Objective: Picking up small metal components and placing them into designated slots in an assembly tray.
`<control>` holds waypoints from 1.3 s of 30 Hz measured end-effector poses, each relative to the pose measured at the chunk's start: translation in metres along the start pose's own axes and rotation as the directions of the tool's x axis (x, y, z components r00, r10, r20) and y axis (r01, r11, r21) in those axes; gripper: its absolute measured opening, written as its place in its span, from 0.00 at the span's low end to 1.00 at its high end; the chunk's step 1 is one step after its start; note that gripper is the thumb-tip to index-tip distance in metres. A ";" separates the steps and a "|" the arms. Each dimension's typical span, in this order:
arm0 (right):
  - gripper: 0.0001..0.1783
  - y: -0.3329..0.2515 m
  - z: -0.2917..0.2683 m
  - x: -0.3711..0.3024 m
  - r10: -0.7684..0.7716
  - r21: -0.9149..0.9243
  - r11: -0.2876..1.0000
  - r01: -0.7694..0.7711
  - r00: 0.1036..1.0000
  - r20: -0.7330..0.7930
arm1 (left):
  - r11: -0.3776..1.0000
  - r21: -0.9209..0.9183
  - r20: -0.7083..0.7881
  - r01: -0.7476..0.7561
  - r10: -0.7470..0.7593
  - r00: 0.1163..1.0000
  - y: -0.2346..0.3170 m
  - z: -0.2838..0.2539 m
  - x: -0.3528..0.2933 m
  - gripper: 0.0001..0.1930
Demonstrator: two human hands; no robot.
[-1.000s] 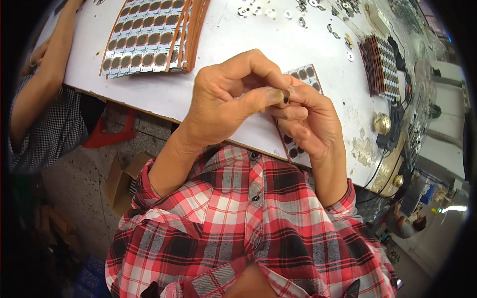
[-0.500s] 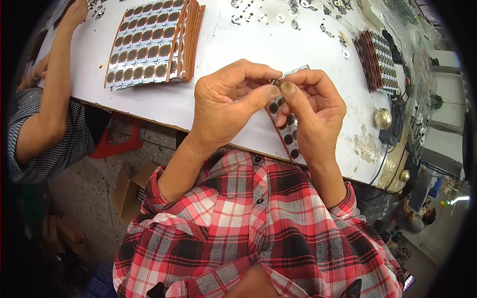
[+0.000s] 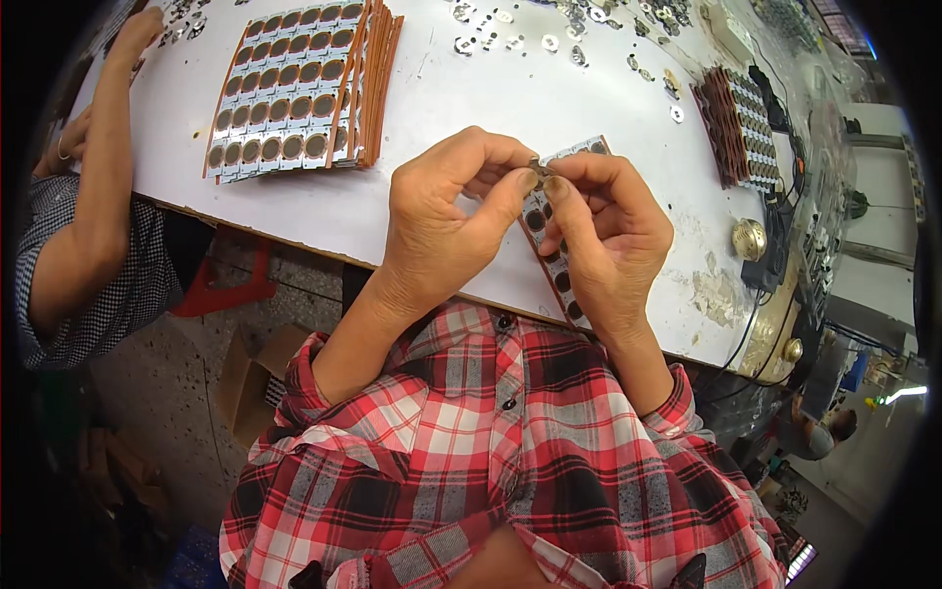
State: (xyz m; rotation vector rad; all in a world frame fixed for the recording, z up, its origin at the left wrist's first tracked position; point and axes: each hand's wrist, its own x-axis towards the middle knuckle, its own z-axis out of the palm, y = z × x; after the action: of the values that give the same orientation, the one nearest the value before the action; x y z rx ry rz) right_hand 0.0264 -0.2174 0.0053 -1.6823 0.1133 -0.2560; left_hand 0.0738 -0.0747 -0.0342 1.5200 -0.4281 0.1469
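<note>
Above the near part of the white table (image 3: 432,98), my left hand (image 3: 442,216) and my right hand (image 3: 616,240) meet fingertip to fingertip. Both are closed in a pinch on one small metal piece (image 3: 541,173); its exact kind is mostly hidden by the thumbs and forefingers. Beneath my right hand lies a narrow panel (image 3: 563,282) with rows of dark round discs on pale squares and a reddish-brown edge. Part of that panel is covered by my right fingers.
At the left stands a thick stack of similar disc panels (image 3: 280,98); another stack (image 3: 754,128) is at the right. Small metal pieces (image 3: 579,57) lie scattered at the back. A round metal knob (image 3: 749,239) and cables are at the right. A co-worker's arm (image 3: 103,177) reaches over the left side.
Both hands have shifted slightly left and down, still pinched together. The small metal piece shows a little more between the thumbs. The co-worker's far hand has moved slightly.
</note>
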 end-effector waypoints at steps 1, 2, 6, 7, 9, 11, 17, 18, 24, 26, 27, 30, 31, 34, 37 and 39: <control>0.07 -0.001 -0.001 0.000 0.047 0.044 0.998 -0.047 0.999 0.002 | 1.000 -0.001 0.001 0.001 -0.001 1.000 0.001 0.001 0.001 0.05; 0.07 -0.002 -0.002 0.001 0.094 0.089 0.992 -0.094 0.996 0.007 | 0.998 0.056 0.002 -0.040 0.039 0.999 0.002 0.001 0.002 0.05; 0.08 -0.002 -0.005 0.005 0.262 0.280 0.923 -0.263 0.964 0.043 | 0.975 0.213 0.020 -0.065 0.062 0.998 0.006 0.005 0.000 0.04; 0.08 -0.003 -0.005 0.007 0.357 0.416 0.839 -0.350 0.932 0.063 | 0.975 0.212 0.020 -0.065 0.062 0.998 0.005 0.005 0.000 0.04; 0.08 -0.003 -0.005 0.007 0.444 0.540 0.728 -0.421 0.891 0.097 | 0.986 0.154 0.017 -0.063 0.061 0.998 0.004 0.006 0.000 0.05; 0.08 -0.002 -0.003 0.006 0.463 0.575 0.693 -0.434 0.880 0.105 | 0.994 0.107 0.027 -0.021 0.018 0.999 0.004 0.003 -0.001 0.05; 0.05 0.004 0.002 -0.001 0.235 0.293 0.928 -0.232 0.972 0.025 | 0.988 -0.067 -0.007 0.140 -0.140 0.990 0.008 0.005 -0.001 0.04; 0.05 0.004 0.002 -0.001 0.237 0.294 0.927 -0.235 0.971 0.027 | 0.976 -0.106 -0.001 0.192 -0.194 0.981 0.008 0.004 -0.002 0.03; 0.04 0.006 -0.016 0.006 0.193 0.187 0.960 -0.208 0.977 0.095 | 0.993 0.121 0.098 0.015 -0.027 0.995 0.007 0.002 -0.002 0.03; 0.08 0.013 -0.019 0.012 -0.419 -0.385 0.804 0.453 0.891 0.174 | 0.983 0.180 0.099 -0.037 0.019 0.995 0.006 0.003 -0.002 0.03; 0.12 0.007 -0.020 0.012 -0.456 -0.459 0.732 0.503 0.863 0.217 | 0.967 0.237 0.103 -0.089 0.066 0.992 0.006 0.003 -0.002 0.03; 0.13 0.012 -0.023 0.012 -0.630 -0.563 0.474 0.677 0.707 0.321 | 0.986 0.022 0.136 0.163 -0.164 0.977 0.008 0.003 -0.005 0.03; 0.13 0.013 -0.023 0.011 -0.651 -0.570 0.427 0.702 0.676 0.345 | 0.986 0.023 0.134 0.165 -0.166 0.977 0.008 0.003 -0.006 0.03; 0.11 0.014 -0.014 -0.002 -0.396 -0.341 0.853 0.395 0.916 0.070 | 0.985 -0.028 0.155 0.173 -0.166 0.974 0.007 0.001 -0.005 0.03; 0.05 -0.001 -0.006 -0.004 0.096 0.128 0.987 -0.093 0.995 -0.018 | 0.988 -0.030 0.175 0.153 -0.146 0.974 0.006 -0.002 -0.005 0.03; 0.04 0.000 -0.008 -0.001 0.274 0.375 0.883 -0.283 0.959 0.077 | 0.987 -0.005 0.202 0.159 -0.155 0.967 0.006 -0.004 -0.003 0.03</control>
State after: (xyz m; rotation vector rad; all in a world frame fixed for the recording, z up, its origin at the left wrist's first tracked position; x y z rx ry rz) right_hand 0.0236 -0.2245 0.0057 -1.2578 0.2703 -0.0362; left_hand 0.0695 -0.0700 -0.0300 1.5469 -0.4659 -0.1368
